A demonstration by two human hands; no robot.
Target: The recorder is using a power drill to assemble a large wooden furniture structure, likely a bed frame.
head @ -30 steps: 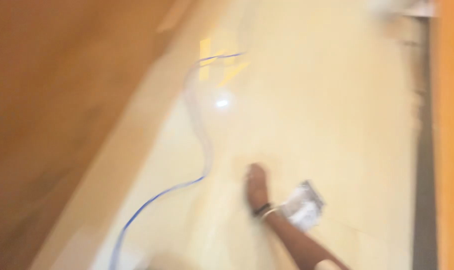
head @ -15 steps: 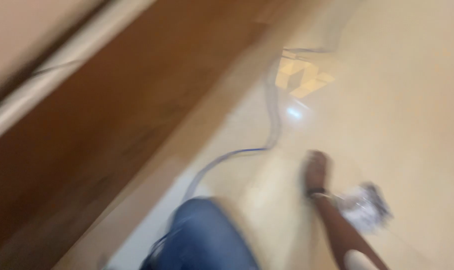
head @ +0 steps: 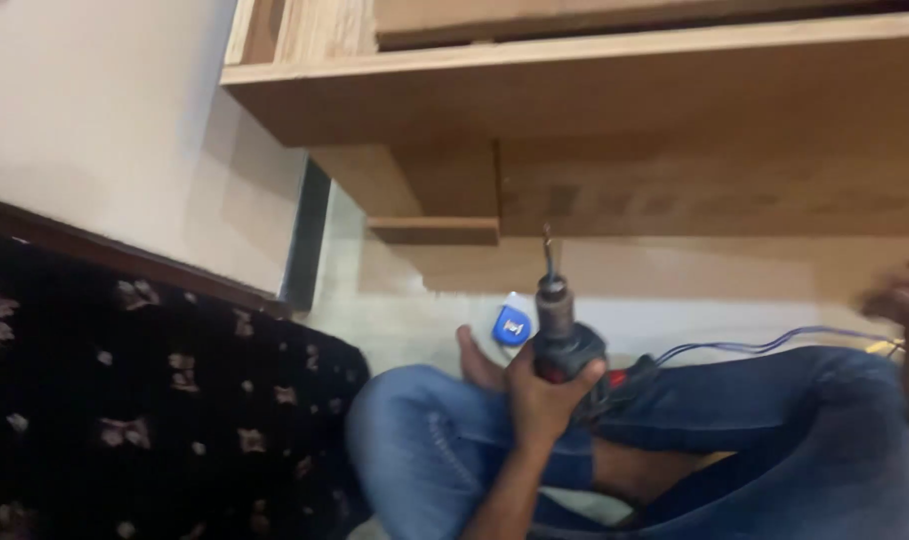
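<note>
A wooden cabinet [head: 615, 120] fills the top of the view, above the floor [head: 415, 320]. Left lies a dark flowered cloth [head: 125, 400]. The person sits cross-legged in blue jeans [head: 775, 440]. The left hand [head: 541, 392] grips an electric drill [head: 559, 335] upright over the lap, its bit pointing at the cabinet. The right hand [head: 900, 305] is blurred at the edge; its grip cannot be told. A small blue object [head: 511, 328] lies beside the bare foot [head: 475, 360].

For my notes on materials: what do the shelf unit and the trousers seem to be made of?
Shelf unit: probably wood or laminated board, light brown, matt, with faint grain lines. Trousers: blue denim, judging by the faded patches and stitched seams.
</note>
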